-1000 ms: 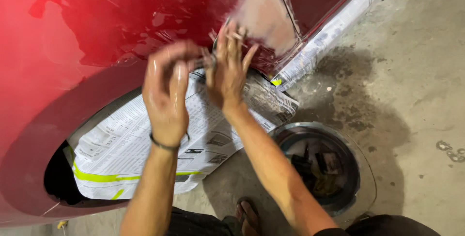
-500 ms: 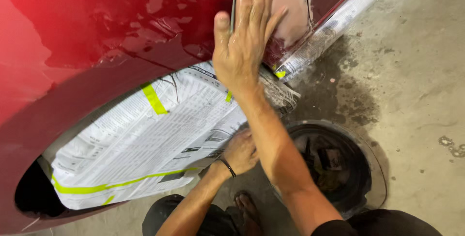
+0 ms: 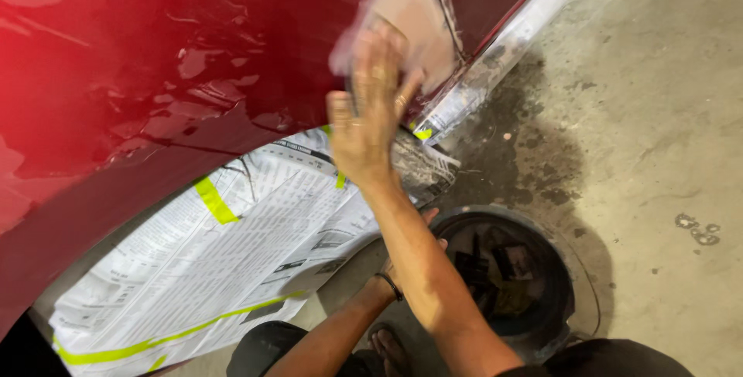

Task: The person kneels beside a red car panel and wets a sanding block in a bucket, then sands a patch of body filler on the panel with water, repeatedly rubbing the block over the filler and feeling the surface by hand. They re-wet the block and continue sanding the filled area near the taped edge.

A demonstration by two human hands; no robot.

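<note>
My right hand (image 3: 371, 114) lies flat on the glossy red car panel (image 3: 193, 75), fingers spread and blurred by motion. Its fingertips reach a dull, pale sanded patch (image 3: 410, 13) beside a panel seam. I see nothing under the palm. My left hand (image 3: 391, 271), with a dark band at the wrist, is low down and mostly hidden behind my right forearm. It is next to the rim of a round black bucket (image 3: 573, 284); its grip does not show.
Newspaper (image 3: 232, 253) held with yellow-green tape (image 3: 213, 199) covers the wheel opening below the panel. A paper-masked strip (image 3: 511, 44) runs along the car's lower edge. The bucket holds dark scraps and stands on stained concrete floor (image 3: 658, 114). My sandalled foot (image 3: 387, 346) shows at the bottom.
A second ago both hands were raised at the panel. My left hand has dropped toward the bucket, while my right hand has slid a little lower on the sanded patch.
</note>
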